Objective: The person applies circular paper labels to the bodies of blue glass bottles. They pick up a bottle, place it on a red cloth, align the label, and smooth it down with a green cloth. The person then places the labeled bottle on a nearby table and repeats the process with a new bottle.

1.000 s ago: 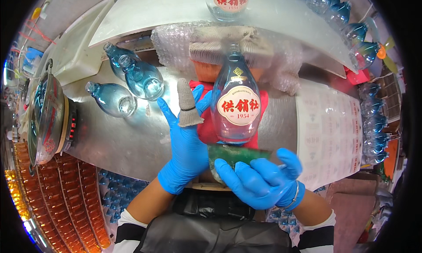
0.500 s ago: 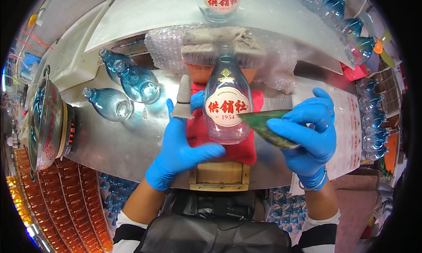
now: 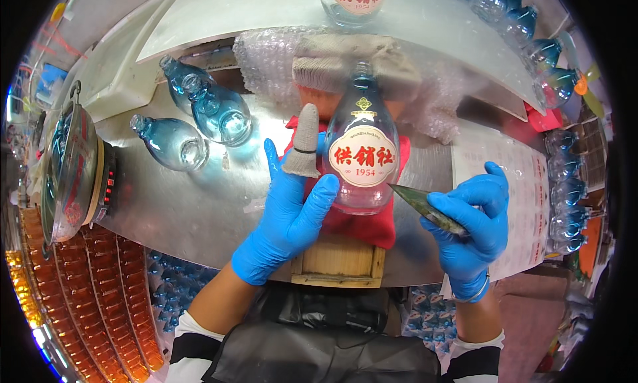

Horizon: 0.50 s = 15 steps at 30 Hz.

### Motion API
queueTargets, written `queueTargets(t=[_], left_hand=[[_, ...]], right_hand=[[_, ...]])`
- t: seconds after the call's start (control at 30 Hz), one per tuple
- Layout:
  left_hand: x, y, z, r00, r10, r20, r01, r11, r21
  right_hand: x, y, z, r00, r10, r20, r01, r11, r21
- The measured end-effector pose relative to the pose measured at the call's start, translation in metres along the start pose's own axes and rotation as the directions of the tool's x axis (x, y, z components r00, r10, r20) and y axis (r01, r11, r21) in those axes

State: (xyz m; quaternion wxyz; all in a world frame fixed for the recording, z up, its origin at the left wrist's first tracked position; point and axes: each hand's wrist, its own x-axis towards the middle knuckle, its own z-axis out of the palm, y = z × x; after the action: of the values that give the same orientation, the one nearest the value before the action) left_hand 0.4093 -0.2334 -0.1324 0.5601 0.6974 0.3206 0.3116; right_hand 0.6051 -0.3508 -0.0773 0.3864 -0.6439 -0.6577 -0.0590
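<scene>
Left hand (image 3: 287,213), in a blue glove with a grey fabric cot on one finger, wraps around the side of the labelled glass bottle (image 3: 362,153), which stands on a red cloth (image 3: 372,227) over a wooden block (image 3: 337,263) on the metal table (image 3: 179,207). Right hand (image 3: 468,227) pinches a dark green scouring pad (image 3: 425,205), its tip just beside the bottle's lower right. Half a second ago the pad sat nearer the bottle's base; a second ago it was below the bottle. Three empty blue bottles (image 3: 199,120) lie at left.

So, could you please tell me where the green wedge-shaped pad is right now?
In the head view, the green wedge-shaped pad is in the right hand, its tip pointing at the labelled bottle held by the left hand.
</scene>
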Motion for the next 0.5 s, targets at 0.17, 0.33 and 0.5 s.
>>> queueTargets(t=[0.17, 0.33, 0.5], left_hand=[[-0.004, -0.006, -0.001, 0.997, 0.051, 0.057, -0.039, 0.981, -0.192], [-0.002, -0.007, 0.005, 0.980, 0.196, -0.024, -0.187, 0.959, 0.211], [0.002, -0.006, 0.006, 0.958, 0.262, -0.118, -0.236, 0.952, 0.195]], right_hand=[[0.014, -0.032, -0.005, 0.983, -0.173, 0.060, 0.184, 0.935, -0.304], [0.016, -0.059, 0.013, 0.872, -0.419, 0.253, 0.489, 0.746, -0.451], [0.003, -0.058, 0.009, 0.878, -0.388, 0.281, 0.462, 0.839, -0.286]])
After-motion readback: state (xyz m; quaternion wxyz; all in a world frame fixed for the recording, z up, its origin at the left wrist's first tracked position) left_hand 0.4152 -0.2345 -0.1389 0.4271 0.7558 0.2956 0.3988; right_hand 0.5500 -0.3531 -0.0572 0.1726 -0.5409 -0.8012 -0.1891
